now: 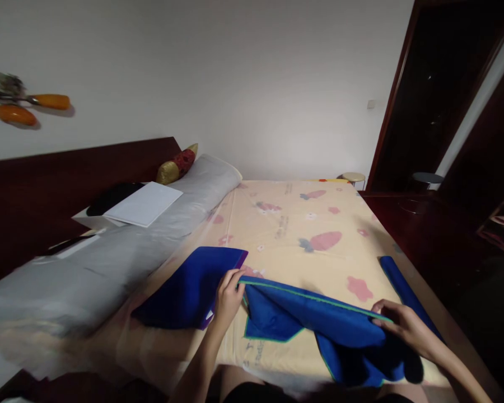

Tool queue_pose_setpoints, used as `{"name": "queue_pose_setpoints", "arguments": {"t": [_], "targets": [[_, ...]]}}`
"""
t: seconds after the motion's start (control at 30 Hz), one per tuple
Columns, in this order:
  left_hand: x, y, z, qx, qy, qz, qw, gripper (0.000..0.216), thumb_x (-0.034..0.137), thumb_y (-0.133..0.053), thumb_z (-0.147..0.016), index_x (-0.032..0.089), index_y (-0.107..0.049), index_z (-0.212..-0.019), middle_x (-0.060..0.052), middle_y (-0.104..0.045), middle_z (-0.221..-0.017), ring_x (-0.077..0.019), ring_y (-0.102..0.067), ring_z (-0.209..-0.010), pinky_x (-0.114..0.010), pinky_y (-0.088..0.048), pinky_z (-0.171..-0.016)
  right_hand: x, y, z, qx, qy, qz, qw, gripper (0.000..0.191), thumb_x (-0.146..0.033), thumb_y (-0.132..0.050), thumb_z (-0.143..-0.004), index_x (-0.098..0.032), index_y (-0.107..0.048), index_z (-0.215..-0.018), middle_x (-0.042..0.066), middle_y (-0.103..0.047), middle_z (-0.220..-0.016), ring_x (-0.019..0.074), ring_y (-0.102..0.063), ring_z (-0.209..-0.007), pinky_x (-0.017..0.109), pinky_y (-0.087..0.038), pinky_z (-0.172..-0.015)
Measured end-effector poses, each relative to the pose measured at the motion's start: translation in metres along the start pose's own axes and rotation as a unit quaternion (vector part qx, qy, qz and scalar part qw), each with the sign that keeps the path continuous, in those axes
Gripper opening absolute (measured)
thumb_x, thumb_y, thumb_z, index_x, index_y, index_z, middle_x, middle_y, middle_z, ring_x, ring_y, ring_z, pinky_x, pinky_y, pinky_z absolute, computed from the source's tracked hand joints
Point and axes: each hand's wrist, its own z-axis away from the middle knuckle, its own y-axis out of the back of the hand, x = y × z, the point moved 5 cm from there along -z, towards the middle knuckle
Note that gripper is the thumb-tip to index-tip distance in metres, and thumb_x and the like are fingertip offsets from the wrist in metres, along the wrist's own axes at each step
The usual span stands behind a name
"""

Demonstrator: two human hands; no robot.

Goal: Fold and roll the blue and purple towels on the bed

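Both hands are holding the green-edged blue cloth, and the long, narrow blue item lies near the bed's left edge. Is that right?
Not quite: in the head view, the long, narrow blue item lies near the right edge of the bed, not the left. The rest stands: the left hand and right hand both hold the green-edged blue cloth.

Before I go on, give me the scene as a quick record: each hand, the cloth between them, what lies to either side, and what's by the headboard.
left hand: grips the green-trimmed edge of the cloth at its left end
right hand: grips the same edge near its right end
cloth: blue, edge spanning both hands, rest hanging in folds
left side: purple-edged blue piece, lying on the bed
right side: blue roll, near the bed's edge
by headboard: grey bedding, white panel, red-and-gold cushion
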Motion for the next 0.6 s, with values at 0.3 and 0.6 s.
{"name": "queue_pose_setpoints", "arguments": {"t": [0.3, 0.6], "targets": [[-0.07, -0.01, 0.019, -0.019, 0.107, -0.03, 0.994, 0.023, 0.023, -0.044, -0.082, 0.023, -0.066, -0.087, -0.006, -0.062, -0.099, -0.0216, -0.06, -0.094, -0.032, -0.048, -0.086, 0.021, -0.019, 0.002, -0.046, -0.008, 0.095, 0.994, 0.009, -0.03, -0.059, -0.075, -0.024, -0.064, -0.072, 0.0, -0.067, -0.073, 0.0178, -0.057, -0.068, 0.029, -0.04, -0.063], [-0.102, -0.021, 0.043, -0.053, 0.183, -0.016, 0.981, 0.023, 0.019, -0.048, -0.076, 0.025, -0.068, -0.083, -0.004, -0.07, -0.093, -0.0214, -0.065, -0.084, -0.031, -0.049, -0.079, 0.033, -0.021, -0.003, 0.012, -0.029, 0.07, 0.997, 0.026, -0.047, -0.053, -0.081, -0.024, -0.061, -0.075, -0.002, -0.062, -0.062, 0.0157, -0.052, -0.056, 0.028, -0.037, -0.056]]}}
